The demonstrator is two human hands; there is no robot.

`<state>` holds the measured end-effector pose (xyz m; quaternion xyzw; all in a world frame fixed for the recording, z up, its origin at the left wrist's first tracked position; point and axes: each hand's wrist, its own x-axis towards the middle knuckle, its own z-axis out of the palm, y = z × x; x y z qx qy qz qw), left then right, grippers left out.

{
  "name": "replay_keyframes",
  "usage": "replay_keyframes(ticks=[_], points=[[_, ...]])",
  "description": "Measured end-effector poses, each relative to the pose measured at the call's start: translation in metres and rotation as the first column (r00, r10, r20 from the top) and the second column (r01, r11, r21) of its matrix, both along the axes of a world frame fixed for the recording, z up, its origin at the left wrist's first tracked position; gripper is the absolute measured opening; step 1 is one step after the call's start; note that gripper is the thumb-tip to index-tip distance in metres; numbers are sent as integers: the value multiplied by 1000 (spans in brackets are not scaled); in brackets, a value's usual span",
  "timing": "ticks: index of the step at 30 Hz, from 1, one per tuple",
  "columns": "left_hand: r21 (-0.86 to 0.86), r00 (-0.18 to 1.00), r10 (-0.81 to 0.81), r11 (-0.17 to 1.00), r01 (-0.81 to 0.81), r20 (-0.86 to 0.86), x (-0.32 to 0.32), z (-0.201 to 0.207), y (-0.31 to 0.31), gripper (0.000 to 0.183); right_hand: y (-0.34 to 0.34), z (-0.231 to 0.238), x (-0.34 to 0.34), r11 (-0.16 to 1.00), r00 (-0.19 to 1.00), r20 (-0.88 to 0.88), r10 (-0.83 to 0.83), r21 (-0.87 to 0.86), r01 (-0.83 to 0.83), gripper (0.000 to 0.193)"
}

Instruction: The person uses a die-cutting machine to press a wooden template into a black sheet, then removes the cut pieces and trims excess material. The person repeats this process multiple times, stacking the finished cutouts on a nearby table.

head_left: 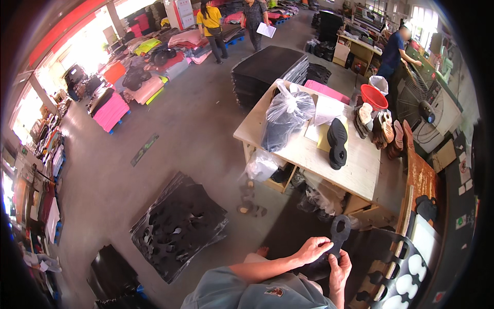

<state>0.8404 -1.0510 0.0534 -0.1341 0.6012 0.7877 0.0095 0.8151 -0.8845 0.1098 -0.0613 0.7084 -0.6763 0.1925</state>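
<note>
A dark, flat sole-shaped piece (338, 238) with a round hole at its far end is held up in front of me. The fingers of my left hand (312, 251) are closed on its left edge. Lower down, my right hand (339, 268) pinches the near end between thumb and fingers. Just right of my hands is a dark sheet (415, 251) with rounded cut-outs, at the machine's edge. Beyond the held piece, black soles (337, 139) lie on a pale worktable (355, 177).
The table also bears a tied clear plastic bag (289, 105), papers and several brown soles (383, 129). A red basin (374, 97) and a large fan (426, 110) stand beyond. Stacked black cut sheets (177, 226) lie on the floor at left. Other people walk or work farther off.
</note>
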Motion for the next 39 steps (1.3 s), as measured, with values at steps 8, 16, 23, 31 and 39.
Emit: replay_keyframes(ticks=[8,16,23,31,39], points=[[83,988,-111,989,120,-105,-15,-19,-31,28,-31,-2,-8,1000,999,-48,-8,13,9,16],[-31,998,-26,999,28,57,-53,-23,-39,31,-38,-17,-64,996,998,16,68,-54,-67,13],[217,1000,30,976,-30,3,-122,-16,-35,32,-33,-21,-149,975,985,110,133,-192,-110,14],[439,995,96,894,-85,-4,-188,0,-3,32,-6,-12,-237,876,931,196,309,-440,-199,20],[148,988,133,982,-121,-75,-219,-3,12,26,12,-29,-268,892,941,206,269,-421,-163,13]])
